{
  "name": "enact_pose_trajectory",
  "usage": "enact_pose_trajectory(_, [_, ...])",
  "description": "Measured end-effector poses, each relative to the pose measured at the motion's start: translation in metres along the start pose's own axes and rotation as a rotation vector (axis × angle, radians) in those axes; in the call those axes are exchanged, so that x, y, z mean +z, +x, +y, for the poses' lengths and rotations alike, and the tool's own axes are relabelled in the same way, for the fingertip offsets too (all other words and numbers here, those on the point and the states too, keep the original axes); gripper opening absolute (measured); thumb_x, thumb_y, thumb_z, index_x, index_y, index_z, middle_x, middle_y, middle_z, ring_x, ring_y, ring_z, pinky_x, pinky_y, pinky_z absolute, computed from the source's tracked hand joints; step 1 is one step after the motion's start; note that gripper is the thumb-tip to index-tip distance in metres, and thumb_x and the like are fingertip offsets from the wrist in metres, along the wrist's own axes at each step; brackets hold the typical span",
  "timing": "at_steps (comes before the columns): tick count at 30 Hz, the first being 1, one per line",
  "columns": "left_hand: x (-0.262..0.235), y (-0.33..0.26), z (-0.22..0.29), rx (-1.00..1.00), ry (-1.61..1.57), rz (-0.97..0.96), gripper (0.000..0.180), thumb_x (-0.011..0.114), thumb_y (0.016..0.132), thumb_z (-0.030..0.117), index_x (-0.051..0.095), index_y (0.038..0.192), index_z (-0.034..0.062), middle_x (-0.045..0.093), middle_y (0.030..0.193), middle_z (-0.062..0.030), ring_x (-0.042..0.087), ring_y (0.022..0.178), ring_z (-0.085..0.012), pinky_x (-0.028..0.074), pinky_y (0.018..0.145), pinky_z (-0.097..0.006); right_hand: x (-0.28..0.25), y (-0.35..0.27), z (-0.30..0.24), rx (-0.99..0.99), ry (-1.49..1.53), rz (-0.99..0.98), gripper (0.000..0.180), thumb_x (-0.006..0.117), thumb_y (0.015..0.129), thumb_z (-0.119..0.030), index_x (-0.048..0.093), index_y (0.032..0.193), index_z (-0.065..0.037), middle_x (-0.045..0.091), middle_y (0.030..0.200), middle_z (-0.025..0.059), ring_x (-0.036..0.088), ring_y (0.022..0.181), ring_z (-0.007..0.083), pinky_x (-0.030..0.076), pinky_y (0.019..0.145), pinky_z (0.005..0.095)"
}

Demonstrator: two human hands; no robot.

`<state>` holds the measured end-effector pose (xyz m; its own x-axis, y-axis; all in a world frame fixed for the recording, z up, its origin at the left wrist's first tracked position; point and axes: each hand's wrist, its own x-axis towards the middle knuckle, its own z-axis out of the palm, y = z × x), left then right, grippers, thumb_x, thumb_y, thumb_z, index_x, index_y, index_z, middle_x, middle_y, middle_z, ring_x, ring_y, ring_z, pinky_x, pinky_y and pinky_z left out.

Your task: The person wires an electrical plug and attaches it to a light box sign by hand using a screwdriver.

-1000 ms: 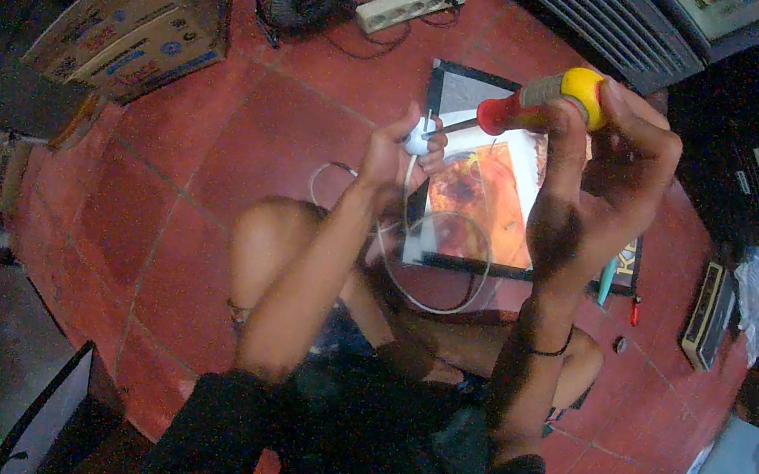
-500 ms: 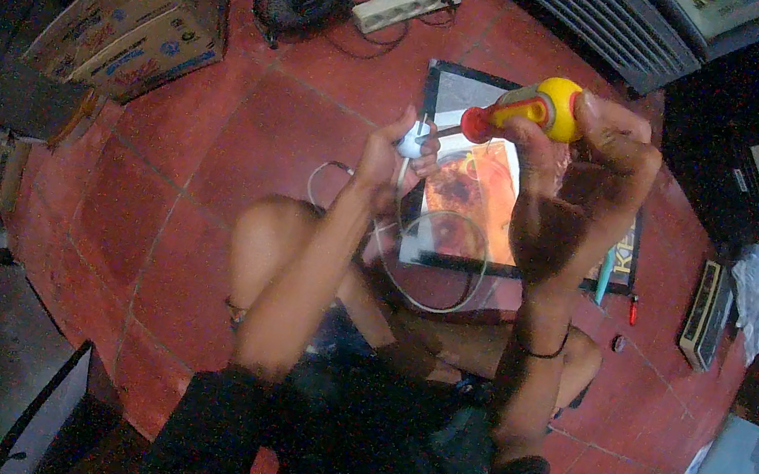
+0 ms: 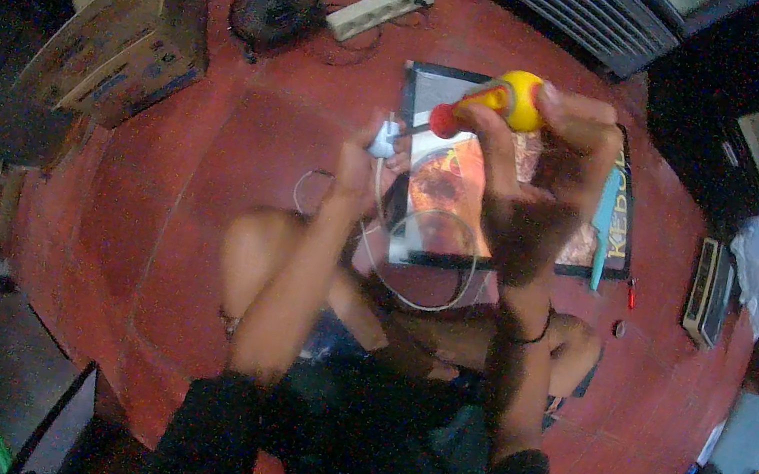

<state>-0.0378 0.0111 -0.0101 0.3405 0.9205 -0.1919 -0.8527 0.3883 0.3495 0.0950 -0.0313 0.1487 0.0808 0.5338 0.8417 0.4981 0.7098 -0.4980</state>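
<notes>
Between the fingers of my left hand (image 3: 361, 168) is a white power plug (image 3: 383, 139), its pins pointing up and away. From it a pale cable (image 3: 388, 284) hangs in a loop above my crossed legs. My right hand (image 3: 553, 171) is closed round the yellow and red handle of a screwdriver (image 3: 506, 105). Its shaft points left, and the tip meets the side of the plug or stops very near it; blur hides which. Beneath both hands a black-framed picture panel (image 3: 454, 189) lies on the floor.
On the panel's right part rests a turquoise knife-like object (image 3: 601, 230). A small red item (image 3: 631, 294) and a dark ring-shaped piece (image 3: 619, 328) lie nearby on the red tiles. Farther off are a power strip (image 3: 381, 9), a black fan (image 3: 275, 11) and a cardboard box (image 3: 135, 42).
The view has shifted, so both hands and the things around them sit farther left in the picture. My grip on the plug and the screwdriver stays the same.
</notes>
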Motion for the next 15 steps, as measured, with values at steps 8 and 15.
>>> enact_pose_trajectory(8, [-0.009,0.002,0.001,0.176,0.112,0.043,0.026,0.044,0.093,0.030,0.052,0.095,0.0052,0.051,0.077,-0.0036,0.047,0.065,-0.0118,0.039,0.054,-0.025,-0.004,0.006,0.007,-0.114,-0.125,0.066,0.043,0.081,0.062,-0.007,0.054,0.096,-0.003,0.053,0.086,0.0113,0.055,0.076,0.0227,0.045,0.064,0.0301])
enact_pose_trajectory(15, [-0.017,0.003,-0.005,0.233,0.274,0.086,0.032,0.040,0.093,0.029,0.051,0.109,0.0040,0.057,0.091,-0.0040,0.056,0.081,-0.0152,0.047,0.070,-0.029,-0.010,-0.005,-0.004,0.053,0.019,0.077,0.041,0.078,0.065,-0.008,0.055,0.098,-0.005,0.056,0.087,0.0116,0.054,0.076,0.0264,0.044,0.065,0.0341])
